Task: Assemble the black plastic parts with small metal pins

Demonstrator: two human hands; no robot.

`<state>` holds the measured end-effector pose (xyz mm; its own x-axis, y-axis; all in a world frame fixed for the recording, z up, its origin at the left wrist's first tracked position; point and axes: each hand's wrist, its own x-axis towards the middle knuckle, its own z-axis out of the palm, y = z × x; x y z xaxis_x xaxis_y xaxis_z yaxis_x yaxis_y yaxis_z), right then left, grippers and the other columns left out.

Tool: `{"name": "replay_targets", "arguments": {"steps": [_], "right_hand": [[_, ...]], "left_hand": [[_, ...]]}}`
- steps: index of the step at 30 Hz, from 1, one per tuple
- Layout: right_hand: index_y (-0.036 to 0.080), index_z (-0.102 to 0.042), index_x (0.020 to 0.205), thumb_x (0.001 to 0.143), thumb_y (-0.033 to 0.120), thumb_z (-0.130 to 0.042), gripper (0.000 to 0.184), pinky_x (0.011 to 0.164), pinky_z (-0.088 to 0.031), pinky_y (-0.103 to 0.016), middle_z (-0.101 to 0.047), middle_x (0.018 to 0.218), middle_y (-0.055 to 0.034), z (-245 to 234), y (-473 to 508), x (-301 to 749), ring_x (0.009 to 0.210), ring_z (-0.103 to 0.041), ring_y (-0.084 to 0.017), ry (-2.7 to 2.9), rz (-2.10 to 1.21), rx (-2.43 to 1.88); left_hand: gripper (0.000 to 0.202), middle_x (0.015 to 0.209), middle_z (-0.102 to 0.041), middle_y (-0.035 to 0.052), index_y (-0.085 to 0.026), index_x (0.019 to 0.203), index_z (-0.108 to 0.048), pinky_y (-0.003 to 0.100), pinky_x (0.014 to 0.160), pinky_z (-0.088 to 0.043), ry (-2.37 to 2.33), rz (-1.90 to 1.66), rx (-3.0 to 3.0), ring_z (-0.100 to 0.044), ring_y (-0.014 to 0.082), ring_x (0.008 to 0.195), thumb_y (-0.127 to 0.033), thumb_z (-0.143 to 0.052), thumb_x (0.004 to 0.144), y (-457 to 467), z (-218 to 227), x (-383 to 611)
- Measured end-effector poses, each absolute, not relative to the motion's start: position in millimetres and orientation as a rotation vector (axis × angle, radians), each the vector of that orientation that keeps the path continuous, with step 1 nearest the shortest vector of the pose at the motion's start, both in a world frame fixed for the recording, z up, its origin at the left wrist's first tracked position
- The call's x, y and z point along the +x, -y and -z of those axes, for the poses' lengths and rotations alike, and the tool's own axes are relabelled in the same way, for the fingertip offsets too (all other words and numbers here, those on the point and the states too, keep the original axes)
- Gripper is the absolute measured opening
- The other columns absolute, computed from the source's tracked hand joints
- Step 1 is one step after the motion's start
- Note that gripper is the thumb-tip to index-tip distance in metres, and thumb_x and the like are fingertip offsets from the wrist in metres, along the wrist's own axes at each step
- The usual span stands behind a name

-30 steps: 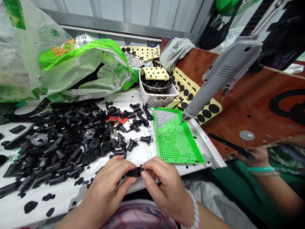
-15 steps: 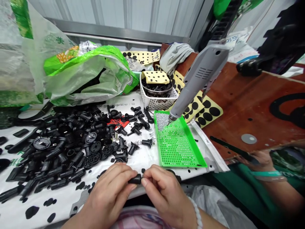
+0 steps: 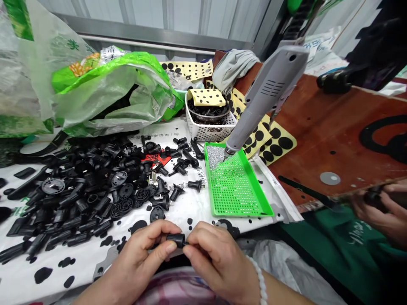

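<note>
Both of my hands meet at the table's near edge around one small black plastic part (image 3: 177, 239). My left hand (image 3: 140, 258) pinches it between thumb and forefinger. My right hand (image 3: 216, 262), with a white bead bracelet at the wrist, closes its fingertips on the part's right end. A big heap of similar black plastic parts (image 3: 85, 186) lies on the white spotted sheet just beyond my left hand. A green perforated tray (image 3: 235, 186) holding small silver screws lies ahead of my right hand.
A grey electric screwdriver (image 3: 263, 97) hangs with its tip over the tray's far end. A white basket (image 3: 210, 127) of dark parts, yellow sticker sheets (image 3: 273, 144) and green plastic bags (image 3: 111, 89) stand behind. Another person's hands (image 3: 378, 207) work at the right over a brown board (image 3: 333, 140).
My hands have drawn the part a little nearer to me and lower. The hanging screwdriver swung left over the tray. The other person's hands moved to the far right.
</note>
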<state>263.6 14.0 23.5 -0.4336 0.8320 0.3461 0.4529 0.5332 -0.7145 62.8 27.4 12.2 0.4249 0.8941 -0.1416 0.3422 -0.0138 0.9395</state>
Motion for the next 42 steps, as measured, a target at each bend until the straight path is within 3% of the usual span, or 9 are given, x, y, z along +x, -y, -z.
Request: {"name": "replay_targets", "arguments": {"steps": [4, 11, 21, 25, 32, 36, 42], "right_hand": [[0.017, -0.048, 0.072, 0.088, 0.017, -0.041, 0.017, 0.055, -0.033, -0.024, -0.045, 0.064, 0.0001, -19, -14, 258, 0.058, -0.045, -0.013, 2.089, -0.746, -1.093], [0.019, -0.043, 0.068, 0.090, 0.022, -0.038, 0.023, 0.053, -0.035, -0.021, -0.042, 0.059, 0.0035, -14, -16, 257, 0.054, -0.042, -0.010, 1.833, -1.123, -1.141], [0.018, -0.049, 0.076, 0.093, 0.020, -0.035, 0.022, 0.057, -0.038, -0.025, -0.049, 0.066, -0.0013, -11, -14, 261, 0.062, -0.048, -0.015, 2.120, -0.739, -1.059], [0.015, -0.054, 0.080, 0.097, 0.023, -0.030, 0.031, 0.056, -0.037, -0.027, -0.055, 0.070, -0.0051, -11, -18, 262, 0.064, -0.050, -0.017, 2.302, -0.513, -1.048], [0.014, -0.060, 0.081, 0.097, 0.018, -0.031, 0.033, 0.054, -0.033, -0.030, -0.054, 0.065, -0.0036, -25, -23, 261, 0.058, -0.046, -0.017, 2.526, -0.064, -0.928], [0.013, -0.062, 0.082, 0.094, 0.014, -0.033, 0.031, 0.052, -0.035, -0.032, -0.055, 0.065, -0.0046, -30, -24, 262, 0.059, -0.046, -0.018, 2.553, -0.031, -0.846], [0.014, -0.060, 0.078, 0.096, 0.014, -0.028, 0.036, 0.049, -0.036, -0.031, -0.055, 0.063, -0.0045, -30, -21, 260, 0.055, -0.046, -0.017, 2.538, -0.168, -0.832]], "left_hand": [[0.014, 0.093, -0.066, 0.0013, -0.024, 0.099, -0.058, 0.022, 0.080, -0.049, -1.134, -0.686, 1.705, -0.063, 0.0157, 0.088, -0.030, -0.051, 0.089, -27, -10, 61], [0.013, 0.094, -0.065, 0.0036, -0.023, 0.097, -0.057, 0.022, 0.079, -0.050, -0.986, -0.744, 1.870, -0.062, 0.0154, 0.089, -0.019, -0.048, 0.089, -27, -7, 62], [0.011, 0.095, -0.066, 0.0040, -0.023, 0.094, -0.062, 0.026, 0.081, -0.050, -1.135, -0.848, 1.645, -0.062, 0.0185, 0.091, -0.025, -0.058, 0.084, -23, 2, 65], [0.016, 0.081, -0.063, 0.0015, -0.021, 0.097, -0.060, 0.023, 0.066, -0.049, -1.100, -0.687, 1.389, -0.059, 0.0141, 0.072, -0.033, -0.054, 0.087, -25, -6, 64], [0.031, 0.051, -0.050, -0.0064, -0.016, 0.085, -0.053, 0.016, 0.045, -0.040, -0.928, -0.522, 0.974, -0.036, 0.0044, 0.041, -0.048, -0.054, 0.085, -33, -15, 67], [0.032, 0.043, -0.041, -0.0109, -0.017, 0.078, -0.049, 0.017, 0.039, -0.043, -0.833, -0.446, 0.731, -0.021, 0.0012, 0.032, -0.048, -0.058, 0.082, -33, -16, 69], [0.032, 0.047, -0.043, -0.0101, -0.018, 0.076, -0.047, 0.017, 0.039, -0.044, -0.759, -0.469, 0.587, -0.019, 0.0005, 0.032, -0.047, -0.060, 0.081, -26, -11, 67]]}}
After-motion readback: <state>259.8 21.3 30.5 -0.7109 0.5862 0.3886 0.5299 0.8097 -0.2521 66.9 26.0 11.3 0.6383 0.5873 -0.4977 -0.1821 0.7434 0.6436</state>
